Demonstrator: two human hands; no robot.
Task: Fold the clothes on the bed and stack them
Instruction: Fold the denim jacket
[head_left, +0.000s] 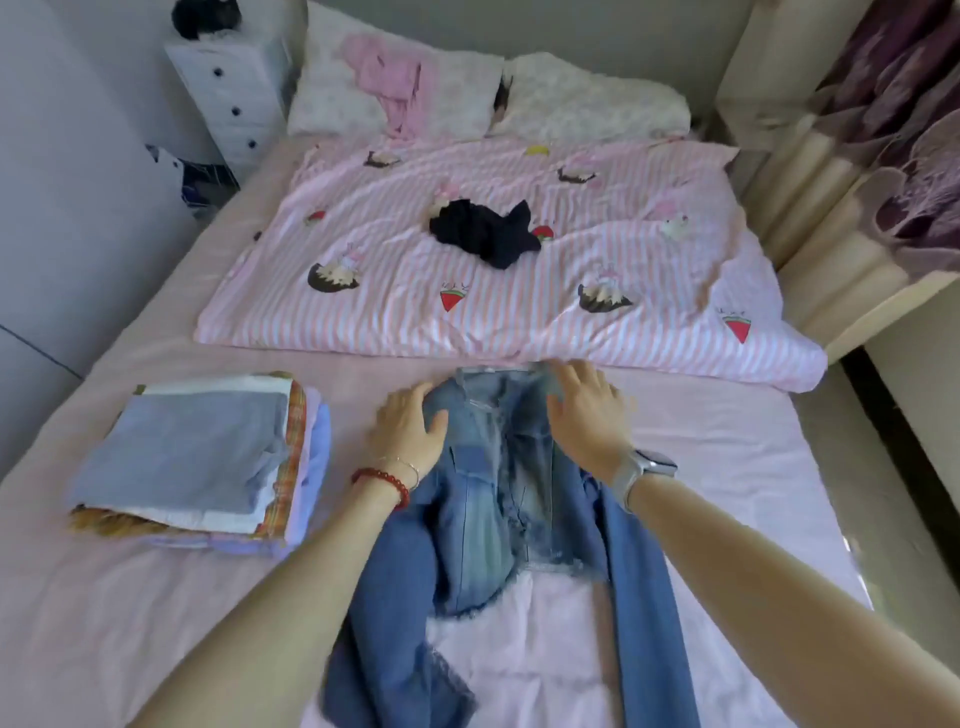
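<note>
Smoothing the jeans on the bed

The jeans (488, 499) lie bunched in the middle of the bed (727, 467), near its front edge, beside the folded stack (208, 457). The twisted legs could make a lumpy fold that tips the stack. The left hand (410, 431) and right hand (587, 410) reach forward, fingers spread flat, pressing down on the waistband.

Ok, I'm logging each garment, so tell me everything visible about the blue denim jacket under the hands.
The blue denim jacket lies front-up on the pink bedsheet, collar toward the striped quilt. Faded light panels, frayed raw hem, darker sleeves trailing toward the camera. The left hand and right hand press flat on its shoulders. The folded stack sits apart, to its left.
</note>
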